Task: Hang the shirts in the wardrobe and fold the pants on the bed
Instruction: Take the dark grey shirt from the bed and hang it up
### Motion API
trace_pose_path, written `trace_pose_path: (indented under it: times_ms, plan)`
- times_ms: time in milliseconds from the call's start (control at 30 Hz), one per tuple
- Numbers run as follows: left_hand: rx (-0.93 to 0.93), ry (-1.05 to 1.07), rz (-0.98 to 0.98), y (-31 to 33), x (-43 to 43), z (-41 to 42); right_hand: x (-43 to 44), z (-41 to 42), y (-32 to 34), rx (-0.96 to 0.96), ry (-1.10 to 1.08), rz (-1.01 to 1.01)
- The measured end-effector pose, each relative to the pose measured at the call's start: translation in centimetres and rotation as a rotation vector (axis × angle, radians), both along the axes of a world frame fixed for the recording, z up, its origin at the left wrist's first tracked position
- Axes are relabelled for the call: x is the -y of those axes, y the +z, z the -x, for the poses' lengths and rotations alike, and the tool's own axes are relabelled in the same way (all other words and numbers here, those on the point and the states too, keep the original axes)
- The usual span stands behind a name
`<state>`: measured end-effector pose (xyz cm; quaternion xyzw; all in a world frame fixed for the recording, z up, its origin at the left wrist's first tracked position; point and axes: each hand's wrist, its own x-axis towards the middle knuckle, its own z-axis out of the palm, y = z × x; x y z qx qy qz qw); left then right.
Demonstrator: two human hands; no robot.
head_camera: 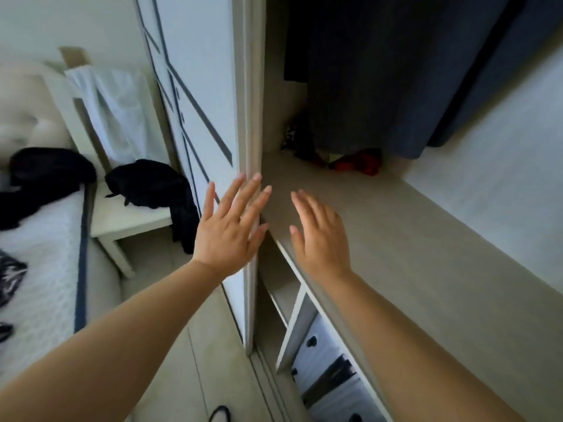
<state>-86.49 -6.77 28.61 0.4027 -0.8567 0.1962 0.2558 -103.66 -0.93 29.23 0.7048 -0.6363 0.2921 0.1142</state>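
One left hand (230, 229) at door edge (250, 123)

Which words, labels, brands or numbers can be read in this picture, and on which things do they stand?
No text can be read in this picture.
Wardrobe door: only dark lines, no letters.
Patterned cloth on the shelf: black and white marks, too blurred to tell whether they are letters.

The pale matt wood-grain wardrobe shelf (411, 239) at three o'clock looks smooth. The white sliding door (201, 86) at eleven has a slight sheen. Navy hanging garments (380, 71) at one are soft cloth.
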Motion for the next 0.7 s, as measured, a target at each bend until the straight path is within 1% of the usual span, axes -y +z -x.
trace_pose_path:
  times_ms: [67, 133, 267, 467, 633, 700]
  plan:
    - [0.030, -0.016, 0.047, -0.3, -0.7, -3.0, 0.6, -2.8, -0.6, -0.043, 0.090, 0.014]
    - [0.004, 0.028, 0.041, -0.6, -1.4, -6.2, 1.3, -5.9, -1.0, -0.067, 0.197, 0.032]
    - [-0.042, 0.292, -0.106, -1.4, -2.6, -13.8, 3.0, -12.9, -1.5, -0.075, 0.346, -0.024]
    - [0.017, 0.553, -0.262, -2.4, -4.6, -24.6, 4.8, -24.0, -2.3, -0.046, 0.458, -0.144]
    - [0.076, 0.814, -0.368, -4.8, -6.0, -34.1, 5.7, -32.8, -3.7, -0.042, 0.527, -0.204]
    - [0.056, 0.890, -0.404, -5.8, -6.8, -37.1, 5.9, -36.0, -4.6, -0.033, 0.551, -0.235]
